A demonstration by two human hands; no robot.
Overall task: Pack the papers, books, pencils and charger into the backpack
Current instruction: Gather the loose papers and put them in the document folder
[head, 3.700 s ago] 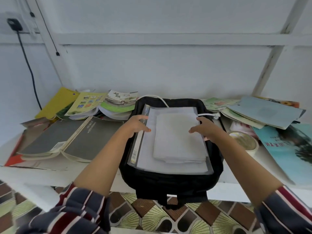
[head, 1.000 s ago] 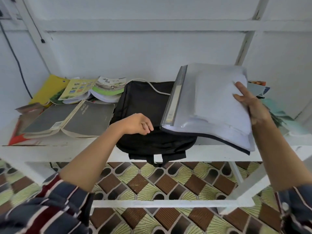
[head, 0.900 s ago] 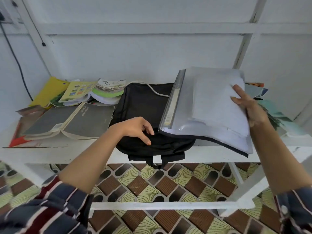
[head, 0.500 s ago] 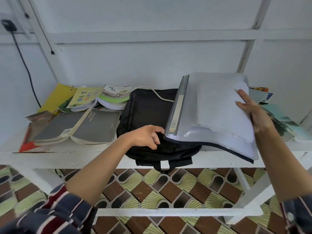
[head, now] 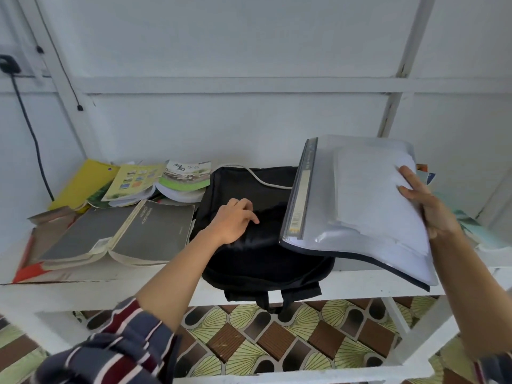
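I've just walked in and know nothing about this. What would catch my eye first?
A big clear folder of papers stands out first, held up tilted at the right by the right hand. Under it a black backpack lies flat in the middle of the white shelf, the left hand resting on it. Open books are heaped at the left.

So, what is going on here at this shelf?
A person is packing a black backpack, which lies flat on a white shelf. The right hand holds a clear folder of papers in the air, over the right side of the bag. The left hand rests on the backpack with bent fingers; whether it grips the cloth is not clear. Several books lie on the shelf to its left, not yet packed.
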